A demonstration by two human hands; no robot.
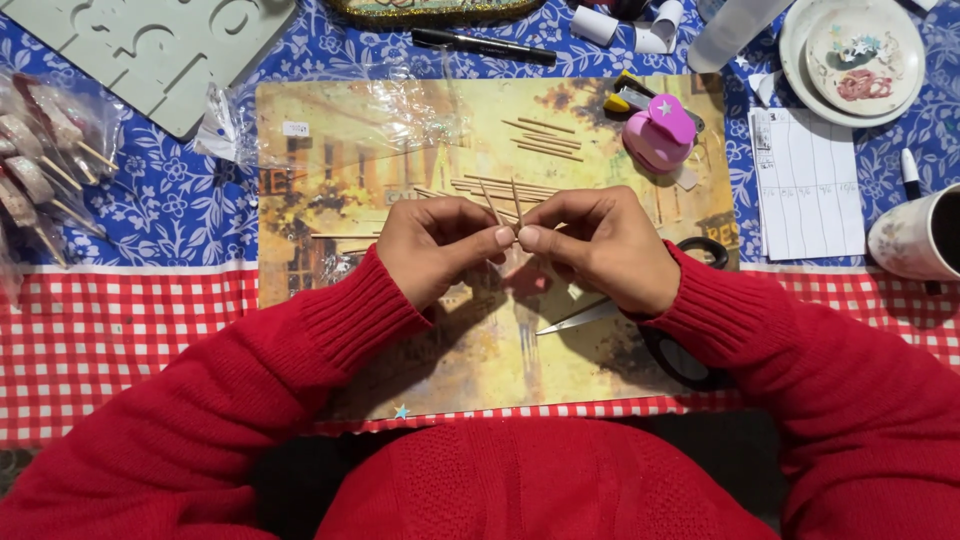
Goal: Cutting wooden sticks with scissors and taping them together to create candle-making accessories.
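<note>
Toothpicks [503, 205] pinched between both hands, left hand [437, 245] and right hand [605, 245] fingertip to fingertip.

A table in blue floral and red checked cloths [150, 320] carries a yellow mat [400, 180], with a white plate [795, 60] right of that mat.

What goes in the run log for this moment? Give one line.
left hand: pinching toothpicks | right hand: pinching same toothpicks | scissors: under right wrist | pink punch: on mat
</note>
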